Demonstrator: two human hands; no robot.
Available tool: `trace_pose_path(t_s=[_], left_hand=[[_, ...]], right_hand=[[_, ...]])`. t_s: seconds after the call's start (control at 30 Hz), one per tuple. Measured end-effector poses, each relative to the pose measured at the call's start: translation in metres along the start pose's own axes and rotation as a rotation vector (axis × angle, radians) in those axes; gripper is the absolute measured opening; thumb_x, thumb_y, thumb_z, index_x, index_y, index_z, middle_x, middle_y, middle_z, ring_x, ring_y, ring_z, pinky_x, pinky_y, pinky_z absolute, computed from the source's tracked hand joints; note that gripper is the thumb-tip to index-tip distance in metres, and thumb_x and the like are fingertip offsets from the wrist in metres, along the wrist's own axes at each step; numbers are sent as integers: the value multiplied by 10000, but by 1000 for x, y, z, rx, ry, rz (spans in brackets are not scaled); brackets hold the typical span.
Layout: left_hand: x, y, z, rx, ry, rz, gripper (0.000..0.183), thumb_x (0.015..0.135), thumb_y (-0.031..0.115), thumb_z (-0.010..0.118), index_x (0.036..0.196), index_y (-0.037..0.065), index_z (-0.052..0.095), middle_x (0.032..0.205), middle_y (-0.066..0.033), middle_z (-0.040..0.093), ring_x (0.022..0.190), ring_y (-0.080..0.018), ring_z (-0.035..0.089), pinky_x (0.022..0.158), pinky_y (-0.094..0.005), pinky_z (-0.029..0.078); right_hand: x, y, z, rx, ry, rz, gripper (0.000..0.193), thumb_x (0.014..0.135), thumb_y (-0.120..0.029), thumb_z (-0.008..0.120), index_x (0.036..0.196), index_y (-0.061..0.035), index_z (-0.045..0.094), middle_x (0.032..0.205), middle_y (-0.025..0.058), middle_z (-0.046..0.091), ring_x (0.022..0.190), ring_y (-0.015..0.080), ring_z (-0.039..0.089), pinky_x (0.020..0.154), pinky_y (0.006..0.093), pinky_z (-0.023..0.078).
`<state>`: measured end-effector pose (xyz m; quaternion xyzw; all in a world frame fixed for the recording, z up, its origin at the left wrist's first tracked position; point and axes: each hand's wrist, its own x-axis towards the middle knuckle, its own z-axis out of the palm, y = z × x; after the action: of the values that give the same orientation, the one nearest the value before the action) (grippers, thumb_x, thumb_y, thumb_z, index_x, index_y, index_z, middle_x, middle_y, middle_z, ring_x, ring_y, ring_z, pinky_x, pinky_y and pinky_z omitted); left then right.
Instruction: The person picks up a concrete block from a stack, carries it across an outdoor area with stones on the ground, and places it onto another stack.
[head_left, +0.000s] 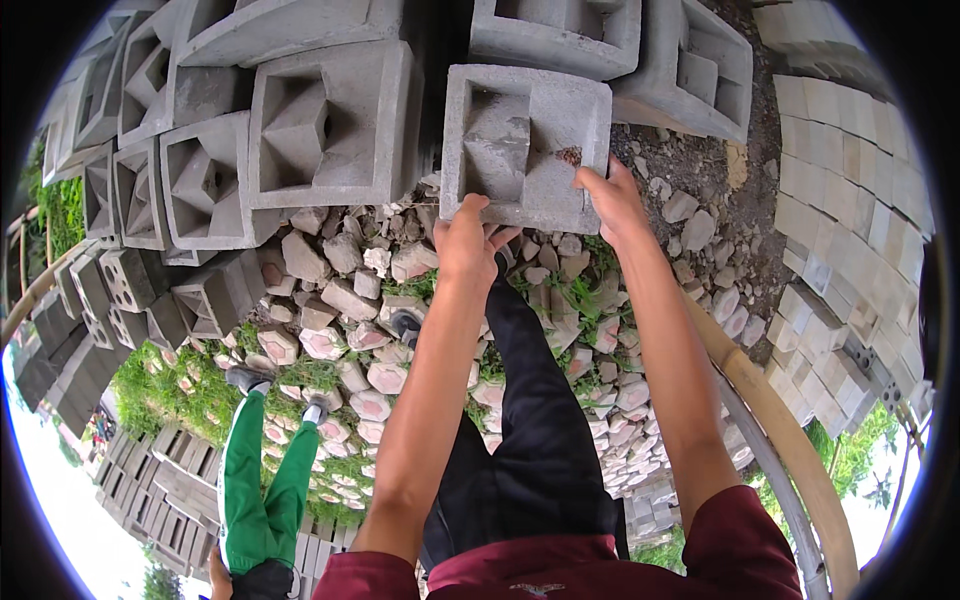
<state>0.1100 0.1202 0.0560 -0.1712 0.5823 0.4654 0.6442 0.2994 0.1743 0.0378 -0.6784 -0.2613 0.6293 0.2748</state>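
Both forearms reach forward over rubble (350,290) of broken pavers and grass. The left hand (465,240) clamps the lower edge of a grey concrete vent block (525,145), thumb on its face; the right hand (612,200) grips the lower right corner. The near-square block faces the camera, its recessed opening visible. More such blocks (330,125) sit close at left and above, and stacked pale bricks (850,190) lie right.

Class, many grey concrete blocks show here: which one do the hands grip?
The block at top centre: the left hand grips its lower edge, the right hand its lower right corner. The others go untouched.
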Motion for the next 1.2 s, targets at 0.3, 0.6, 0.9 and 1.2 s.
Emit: trace_pose_path(t_s=[0.3,0.6,0.9,1.2], left_hand=[[37,2,13,-12,8,23,352,821,68,590,1073,-135,449,1152,-264,436,916,-422,598,792,-579,587],[44,8,10,30,-48,-10,427,865,78,582,1186,-123,384,1187,-242,409,957,-406,588,879,-559,559],[19,6,-40,198,-111,78,506,937,225,540,1351,-12,371,1316,-197,400,1255,-309,437,979,-523,476],[-66,1,-188,591,-216,220,462,941,217,539,1336,2,435,1278,-135,545,1208,-236,500,923,-414,474]], right_hand=[[46,7,-1,-81,-28,-54,377,779,-76,610,1149,-13,582,888,43,620,808,132,555,738,294,450],[57,13,-1,-165,21,-9,361,846,-211,654,1124,14,601,1032,85,655,960,171,590,861,317,447],[23,31,-11,-299,109,-193,830,850,-547,644,1334,98,445,1288,245,554,1191,284,550,993,351,414],[-159,123,0,-250,191,-176,654,923,-450,601,1340,36,468,1240,142,608,1146,196,581,955,297,433]])
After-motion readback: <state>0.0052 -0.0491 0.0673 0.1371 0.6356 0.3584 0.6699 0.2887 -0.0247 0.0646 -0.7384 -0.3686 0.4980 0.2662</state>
